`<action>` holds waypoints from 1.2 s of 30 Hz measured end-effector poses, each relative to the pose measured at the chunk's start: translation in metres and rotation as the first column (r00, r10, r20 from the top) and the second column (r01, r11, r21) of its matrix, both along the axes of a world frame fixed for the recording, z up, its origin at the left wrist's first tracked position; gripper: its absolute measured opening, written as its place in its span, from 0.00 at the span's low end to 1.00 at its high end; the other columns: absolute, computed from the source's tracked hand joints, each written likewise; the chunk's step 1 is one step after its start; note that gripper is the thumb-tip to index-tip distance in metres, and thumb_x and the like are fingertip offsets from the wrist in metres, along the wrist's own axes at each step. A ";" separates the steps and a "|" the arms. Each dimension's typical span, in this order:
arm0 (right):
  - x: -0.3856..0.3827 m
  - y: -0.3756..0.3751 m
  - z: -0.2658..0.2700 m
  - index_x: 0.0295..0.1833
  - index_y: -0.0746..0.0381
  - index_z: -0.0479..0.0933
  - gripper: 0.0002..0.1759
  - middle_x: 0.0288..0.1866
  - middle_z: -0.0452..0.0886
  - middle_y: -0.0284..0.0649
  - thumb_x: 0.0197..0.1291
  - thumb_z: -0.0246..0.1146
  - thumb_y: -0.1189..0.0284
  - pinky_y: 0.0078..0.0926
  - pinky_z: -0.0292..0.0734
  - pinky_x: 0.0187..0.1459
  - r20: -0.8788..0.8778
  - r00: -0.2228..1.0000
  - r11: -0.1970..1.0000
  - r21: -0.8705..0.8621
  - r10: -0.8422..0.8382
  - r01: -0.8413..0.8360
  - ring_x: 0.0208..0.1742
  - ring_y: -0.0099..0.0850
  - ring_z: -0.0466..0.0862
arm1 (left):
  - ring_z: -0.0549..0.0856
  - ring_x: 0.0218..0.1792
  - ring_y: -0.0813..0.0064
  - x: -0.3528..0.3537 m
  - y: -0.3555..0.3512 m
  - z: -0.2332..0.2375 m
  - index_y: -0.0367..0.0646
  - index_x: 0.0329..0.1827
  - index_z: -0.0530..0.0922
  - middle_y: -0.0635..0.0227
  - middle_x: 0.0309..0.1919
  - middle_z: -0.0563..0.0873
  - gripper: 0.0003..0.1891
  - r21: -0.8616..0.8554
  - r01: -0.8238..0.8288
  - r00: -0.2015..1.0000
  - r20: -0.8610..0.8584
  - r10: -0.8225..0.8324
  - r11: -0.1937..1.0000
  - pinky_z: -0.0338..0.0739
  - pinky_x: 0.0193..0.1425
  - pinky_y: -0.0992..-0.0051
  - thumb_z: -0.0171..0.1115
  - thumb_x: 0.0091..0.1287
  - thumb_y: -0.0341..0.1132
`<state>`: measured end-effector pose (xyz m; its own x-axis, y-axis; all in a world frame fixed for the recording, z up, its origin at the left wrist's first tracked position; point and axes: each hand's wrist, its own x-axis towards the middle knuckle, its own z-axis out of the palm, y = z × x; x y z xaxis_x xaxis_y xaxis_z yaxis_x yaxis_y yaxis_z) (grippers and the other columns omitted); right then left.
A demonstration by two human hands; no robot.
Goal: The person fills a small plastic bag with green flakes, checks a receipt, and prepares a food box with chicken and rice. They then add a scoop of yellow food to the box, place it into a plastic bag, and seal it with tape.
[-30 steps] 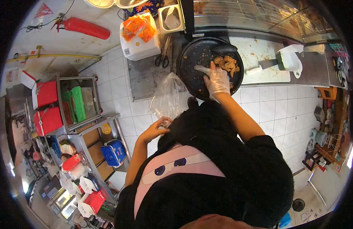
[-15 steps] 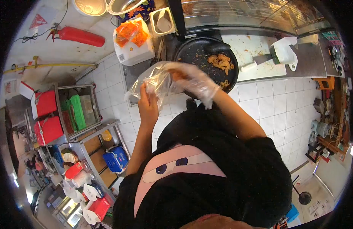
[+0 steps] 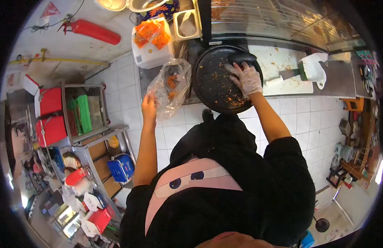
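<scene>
My left hand (image 3: 149, 107) is closed on the edge of a clear plastic bag (image 3: 160, 108), which hangs beside the pan. Brown-orange pieces of fried chicken (image 3: 171, 82) show inside the bag. My right hand (image 3: 247, 79), in a clear disposable glove, lies over the right side of a round black pan (image 3: 206, 84) with its fingers spread. What lies beneath the palm is mostly hidden. Crumbs (image 3: 236, 101) are scattered across the pan, thickest near its front edge. A dark rounded object (image 3: 245, 57) rests at the pan's back right.
A white cutting board (image 3: 288, 89) with crumbs and a cleaver (image 3: 288, 75) lies right of the pan. Orange packets (image 3: 152, 35) top a white box (image 3: 152, 56) at the left. Behind stand a metal container (image 3: 186, 25) and a glass display case (image 3: 266, 25).
My right hand has left the bag and moved right, onto the pan where the chicken pile lay. The bag now hangs wider, held by my left hand, which has shifted slightly left and down.
</scene>
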<state>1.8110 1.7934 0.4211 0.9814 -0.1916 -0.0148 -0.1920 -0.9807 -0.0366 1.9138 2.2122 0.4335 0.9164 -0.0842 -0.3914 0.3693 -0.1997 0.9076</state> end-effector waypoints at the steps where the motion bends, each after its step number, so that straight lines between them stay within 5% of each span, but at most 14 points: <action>1: 0.010 0.010 -0.004 0.67 0.43 0.75 0.24 0.59 0.76 0.45 0.66 0.62 0.55 0.43 0.81 0.50 -0.078 0.997 1.000 -0.006 -0.007 0.006 0.54 0.47 0.81 | 0.77 0.35 0.85 -0.005 0.006 0.002 0.47 0.60 0.79 0.75 0.39 0.81 0.16 0.026 0.009 1.000 0.018 -0.010 1.000 0.72 0.39 0.81 0.54 0.78 0.43; 5: 0.026 0.013 -0.008 0.68 0.45 0.73 0.23 0.58 0.77 0.46 0.68 0.61 0.60 0.43 0.82 0.52 -0.311 0.950 0.999 -0.032 -0.009 -0.001 0.55 0.47 0.82 | 0.79 0.36 0.82 -0.015 0.002 0.024 0.44 0.60 0.77 0.72 0.39 0.84 0.15 -0.102 -0.067 0.995 -0.080 0.059 0.992 0.75 0.42 0.78 0.54 0.73 0.34; 7: 0.031 0.003 -0.003 0.71 0.44 0.70 0.24 0.55 0.78 0.44 0.71 0.57 0.62 0.41 0.85 0.45 -0.314 0.949 0.961 0.255 -0.018 0.103 0.46 0.46 0.84 | 0.80 0.40 0.81 -0.019 0.004 0.035 0.46 0.63 0.75 0.72 0.42 0.83 0.17 -0.175 -0.093 0.990 -0.118 0.073 0.980 0.77 0.44 0.76 0.54 0.71 0.33; 10: 0.044 0.010 0.010 0.69 0.48 0.69 0.23 0.43 0.80 0.40 0.71 0.59 0.59 0.34 0.81 0.31 -0.289 0.948 0.465 0.826 -0.134 0.318 0.32 0.35 0.82 | 0.80 0.42 0.81 -0.022 0.004 0.044 0.48 0.62 0.75 0.73 0.44 0.82 0.16 -0.239 -0.140 0.982 -0.161 0.103 0.961 0.78 0.45 0.74 0.55 0.73 0.36; 13: 0.065 0.067 0.088 0.70 0.43 0.67 0.25 0.36 0.79 0.35 0.71 0.59 0.53 0.28 0.71 0.16 -0.428 0.899 -0.180 0.881 0.089 0.437 0.27 0.29 0.78 | 0.79 0.43 0.81 -0.024 0.004 0.042 0.49 0.60 0.75 0.74 0.44 0.81 0.14 -0.255 -0.146 0.984 -0.141 0.113 0.956 0.79 0.45 0.74 0.55 0.75 0.41; 17: 0.117 0.165 0.099 0.80 0.44 0.56 0.37 0.49 0.79 0.39 0.70 0.60 0.50 0.36 0.81 0.27 -0.418 0.789 0.013 0.887 0.451 0.462 0.36 0.33 0.82 | 0.79 0.41 0.82 -0.028 -0.007 0.043 0.50 0.58 0.75 0.75 0.42 0.81 0.14 -0.235 -0.162 0.987 -0.023 0.161 0.959 0.78 0.44 0.75 0.54 0.78 0.46; 18: 0.120 0.189 0.085 0.79 0.49 0.60 0.36 0.61 0.79 0.41 0.70 0.59 0.49 0.39 0.85 0.43 -0.402 0.880 0.106 0.916 0.253 0.387 0.56 0.38 0.81 | 0.79 0.40 0.82 -0.028 -0.006 0.038 0.51 0.59 0.75 0.75 0.42 0.81 0.14 -0.234 -0.166 0.985 0.004 0.172 0.958 0.78 0.44 0.75 0.54 0.78 0.45; 21: 0.159 0.193 -0.029 0.75 0.53 0.67 0.31 0.70 0.76 0.41 0.72 0.56 0.54 0.35 0.76 0.64 0.148 0.947 0.235 0.947 0.285 -0.219 0.72 0.36 0.71 | 0.79 0.38 0.83 -0.029 -0.006 0.045 0.50 0.56 0.78 0.76 0.40 0.80 0.12 -0.208 -0.234 0.968 0.040 0.248 0.950 0.77 0.44 0.77 0.52 0.79 0.43; 22: 0.153 0.193 0.008 0.71 0.56 0.73 0.27 0.72 0.74 0.44 0.71 0.54 0.57 0.31 0.64 0.73 -0.115 0.966 0.558 0.829 0.230 -0.034 0.72 0.37 0.73 | 0.78 0.38 0.84 -0.029 -0.002 0.045 0.49 0.55 0.79 0.76 0.39 0.80 0.12 -0.208 -0.250 0.961 0.067 0.269 0.945 0.77 0.44 0.77 0.52 0.79 0.44; 24: 0.133 0.179 0.013 0.69 0.54 0.75 0.26 0.66 0.78 0.48 0.71 0.51 0.54 0.41 0.68 0.70 0.203 0.893 0.614 0.664 0.402 -0.427 0.68 0.46 0.77 | 0.78 0.38 0.84 -0.038 0.007 0.044 0.49 0.54 0.80 0.77 0.37 0.79 0.13 -0.222 -0.302 0.939 0.097 0.329 0.927 0.77 0.44 0.78 0.51 0.80 0.44; 26: 0.109 0.164 0.056 0.66 0.48 0.76 0.26 0.64 0.79 0.50 0.70 0.53 0.49 0.42 0.71 0.66 0.056 0.780 0.631 0.554 0.623 -0.544 0.63 0.49 0.79 | 0.78 0.37 0.84 -0.046 0.026 0.052 0.48 0.52 0.81 0.78 0.34 0.79 0.14 -0.235 -0.375 0.901 0.136 0.413 0.897 0.77 0.44 0.78 0.51 0.80 0.45; 28: 0.089 0.180 0.133 0.66 0.45 0.77 0.28 0.64 0.81 0.42 0.62 0.64 0.49 0.78 0.51 0.69 -0.182 0.708 0.705 0.423 0.682 -0.570 0.65 0.50 0.78 | 0.76 0.33 0.87 -0.068 0.048 0.102 0.45 0.49 0.81 0.79 0.30 0.77 0.15 -0.333 -0.480 0.835 0.112 0.539 0.812 0.72 0.40 0.80 0.51 0.80 0.44; 32: 0.099 0.171 0.077 0.59 0.41 0.80 0.25 0.59 0.82 0.30 0.54 0.72 0.61 0.85 0.48 0.65 0.287 0.363 0.346 0.109 0.886 -0.932 0.67 0.40 0.76 | 0.74 0.30 0.88 -0.122 0.093 0.164 0.44 0.49 0.81 0.80 0.26 0.74 0.16 -0.196 -0.504 0.809 0.233 0.539 0.841 0.70 0.39 0.81 0.50 0.80 0.45; 36: 0.094 0.234 0.088 0.59 0.48 0.80 0.25 0.56 0.79 0.37 0.54 0.68 0.75 0.60 0.61 0.70 0.659 0.338 -0.002 0.458 0.672 -0.889 0.63 0.40 0.79 | 0.78 0.34 0.84 -0.166 0.108 0.164 0.43 0.50 0.80 0.75 0.31 0.80 0.14 -0.101 -0.591 0.777 0.197 0.598 0.800 0.73 0.40 0.78 0.53 0.79 0.44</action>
<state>1.9051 2.0275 0.5095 0.4974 0.6708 0.5501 0.7958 -0.1004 -0.5972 1.7481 2.3198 0.5979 0.8467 0.4960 -0.1927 0.2072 0.0264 0.9779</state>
